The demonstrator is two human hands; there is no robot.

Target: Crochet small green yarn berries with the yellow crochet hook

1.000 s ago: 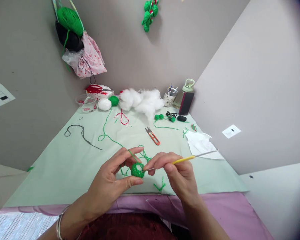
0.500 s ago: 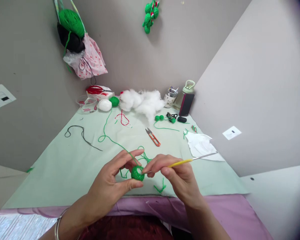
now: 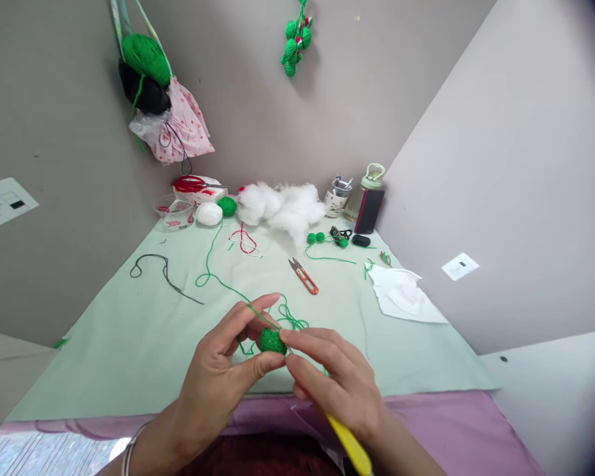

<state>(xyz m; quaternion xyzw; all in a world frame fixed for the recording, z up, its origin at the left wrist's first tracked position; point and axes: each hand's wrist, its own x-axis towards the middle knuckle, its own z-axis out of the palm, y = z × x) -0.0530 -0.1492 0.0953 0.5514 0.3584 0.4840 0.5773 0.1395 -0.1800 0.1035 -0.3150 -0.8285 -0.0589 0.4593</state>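
Near the front edge of the table, my left hand (image 3: pixel 233 350) pinches a small green crocheted ball (image 3: pixel 272 341) between thumb and fingers. Green yarn (image 3: pixel 233 288) runs over its raised index finger, back toward the green yarn ball (image 3: pixel 227 206). My right hand (image 3: pixel 334 377) is closed on a crochet hook whose yellow handle (image 3: pixel 350 443) points down toward me. The thin metal end of the hook lies beside the right side of the crocheted ball; its tip is hidden by the fingers. Loose green yarn (image 3: pixel 292 317) lies just behind both hands.
Orange thread snips (image 3: pixel 304 276) lie mid-table. White stuffing (image 3: pixel 282 208), a white yarn ball (image 3: pixel 209 214) and a clear plastic bowl (image 3: pixel 173 215) stand at the back. A bottle (image 3: pixel 371 182), a phone (image 3: pixel 369 211) and white paper (image 3: pixel 406 294) are on the right; black cord (image 3: pixel 166 268) lies left.
My right hand has turned, swinging the hook's yellow handle from pointing right to pointing down toward me. The crocheted ball's pale opening no longer shows. My left hand keeps its pinch.
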